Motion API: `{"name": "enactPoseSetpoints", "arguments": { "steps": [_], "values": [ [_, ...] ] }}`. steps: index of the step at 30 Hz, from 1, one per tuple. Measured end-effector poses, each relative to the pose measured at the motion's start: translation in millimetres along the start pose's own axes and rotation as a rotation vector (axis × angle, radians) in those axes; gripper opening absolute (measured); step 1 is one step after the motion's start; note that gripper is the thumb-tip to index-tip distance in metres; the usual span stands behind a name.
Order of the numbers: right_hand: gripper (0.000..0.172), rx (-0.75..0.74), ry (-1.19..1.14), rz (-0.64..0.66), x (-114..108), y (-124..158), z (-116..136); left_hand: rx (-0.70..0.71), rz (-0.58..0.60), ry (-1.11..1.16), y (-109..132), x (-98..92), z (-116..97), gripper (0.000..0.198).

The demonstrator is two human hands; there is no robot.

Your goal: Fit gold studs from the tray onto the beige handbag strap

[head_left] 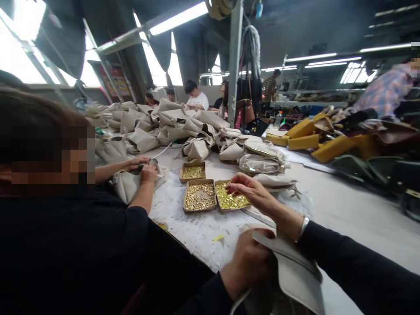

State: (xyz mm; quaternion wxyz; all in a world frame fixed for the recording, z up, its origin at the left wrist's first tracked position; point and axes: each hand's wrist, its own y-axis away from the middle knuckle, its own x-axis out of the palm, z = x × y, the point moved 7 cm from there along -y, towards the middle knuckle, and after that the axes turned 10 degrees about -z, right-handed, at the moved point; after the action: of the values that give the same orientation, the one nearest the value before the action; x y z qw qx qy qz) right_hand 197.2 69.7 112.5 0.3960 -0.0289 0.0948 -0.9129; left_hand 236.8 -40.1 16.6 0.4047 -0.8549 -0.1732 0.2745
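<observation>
Beige bag sits at the bottom centre-right of the frame, clamped at its top edge by your left hand; it looks like soft, floppy faux leather, light but slumpy, so that stiffer rim is probably your best place to hold it. Just above, mid-frame, your right hand hovers over the right-hand cardboard tray, fingertips pinched nearly shut, maybe on one of the gold rivets, can't really tell. Those look tiny, hard and slippery, so pinch 'em, don't scoop.
</observation>
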Motion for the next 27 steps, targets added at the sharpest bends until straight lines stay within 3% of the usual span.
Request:
{"name": "enactPoseSetpoints", "arguments": {
  "steps": [3,5,9,12,16,21,27],
  "values": [
    [0.03,-0.051,0.002,-0.072,-37.5,30.1,23.1,-0.091,-0.164,0.122,-21.6,-40.5,4.6,0.019],
    [0.027,-0.077,0.023,-0.068,-52.9,55.8,32.4,-0.089,-0.204,0.142,-44.7,-66.2,2.9,0.017],
    [0.024,-0.083,-0.021,-0.014,-62.7,113.6,43.6,0.046,-0.141,0.178,-85.4,-98.3,-22.5,0.019],
    [0.024,-0.079,0.061,-0.006,-66.8,152.7,43.7,0.12,-0.018,0.253,-90.7,-98.0,-50.1,0.02],
    [0.021,-0.111,0.234,-0.041,-74.9,183.9,36.6,0.057,0.05,0.324,-76.5,-83.4,-69.4,0.01],
    [0.019,-0.295,0.357,-0.083,-76.0,189.1,42.4,0.019,0.073,0.338,-66.6,-69.0,-71.9,0.012],
    [0.025,-0.424,0.42,-0.091,-70.3,177.3,54.7,0.031,0.103,0.33,-67.0,-66.9,-70.1,0.02]
  ]
}}
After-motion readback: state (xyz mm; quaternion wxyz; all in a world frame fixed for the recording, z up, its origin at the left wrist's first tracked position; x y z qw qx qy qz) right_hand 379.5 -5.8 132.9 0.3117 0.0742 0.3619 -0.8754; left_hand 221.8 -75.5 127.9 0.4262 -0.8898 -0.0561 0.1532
